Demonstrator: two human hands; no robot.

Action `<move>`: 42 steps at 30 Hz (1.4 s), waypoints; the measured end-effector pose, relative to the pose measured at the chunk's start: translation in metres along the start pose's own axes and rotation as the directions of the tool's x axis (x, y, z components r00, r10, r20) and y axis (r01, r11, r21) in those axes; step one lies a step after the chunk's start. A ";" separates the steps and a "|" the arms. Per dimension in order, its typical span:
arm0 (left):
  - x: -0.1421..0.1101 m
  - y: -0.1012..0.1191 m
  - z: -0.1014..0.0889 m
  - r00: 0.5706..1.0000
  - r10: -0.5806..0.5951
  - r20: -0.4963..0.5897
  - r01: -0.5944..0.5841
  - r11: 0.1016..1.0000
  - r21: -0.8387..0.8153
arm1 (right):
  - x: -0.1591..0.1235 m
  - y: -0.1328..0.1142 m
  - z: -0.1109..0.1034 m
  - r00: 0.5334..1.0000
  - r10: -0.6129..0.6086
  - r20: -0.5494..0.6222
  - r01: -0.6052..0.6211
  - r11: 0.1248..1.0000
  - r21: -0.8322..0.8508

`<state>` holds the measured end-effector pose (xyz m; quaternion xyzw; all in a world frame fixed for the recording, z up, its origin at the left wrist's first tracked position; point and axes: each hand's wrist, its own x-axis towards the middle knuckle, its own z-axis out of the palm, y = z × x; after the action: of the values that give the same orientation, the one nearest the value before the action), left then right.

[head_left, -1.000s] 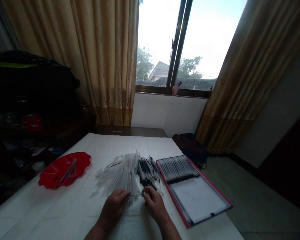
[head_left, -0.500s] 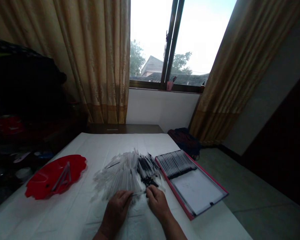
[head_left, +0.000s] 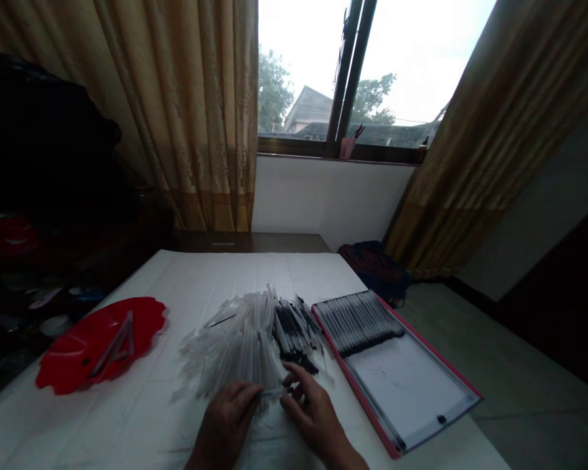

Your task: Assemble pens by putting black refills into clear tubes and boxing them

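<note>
Right grip (head_left: 312, 406) has spread, while left grip (head_left: 228, 412) pinches a tube (head_left: 273, 392), its end blurred.

Surface (head_left: 137, 424) white, scalloped dish (head_left: 68, 349) plain red, heaped tubes (head_left: 245, 356) translucent whitish, clustered small pieces (head_left: 301, 361) black, tray (head_left: 406, 385) pinkish-red at rim, white inside, curtain (head_left: 196, 117) gold with darker lower band, sill cup (head_left: 347, 148) pink

2 bare hands (head_left: 228, 414), bare wrists (head_left: 342, 450)
</note>
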<state>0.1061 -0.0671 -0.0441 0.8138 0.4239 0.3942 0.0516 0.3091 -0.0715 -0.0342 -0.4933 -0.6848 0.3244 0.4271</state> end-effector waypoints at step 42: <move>0.014 -0.009 -0.031 0.864 -0.432 0.258 0.500 0.798 -0.337 | -0.001 0.014 -0.009 0.996 -0.089 -0.012 0.089 0.996 0.007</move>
<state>0.0836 -0.0587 -0.0181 0.6868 0.5178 0.3760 0.3447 0.3233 -0.0683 -0.0425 -0.4625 -0.7024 0.3051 0.4468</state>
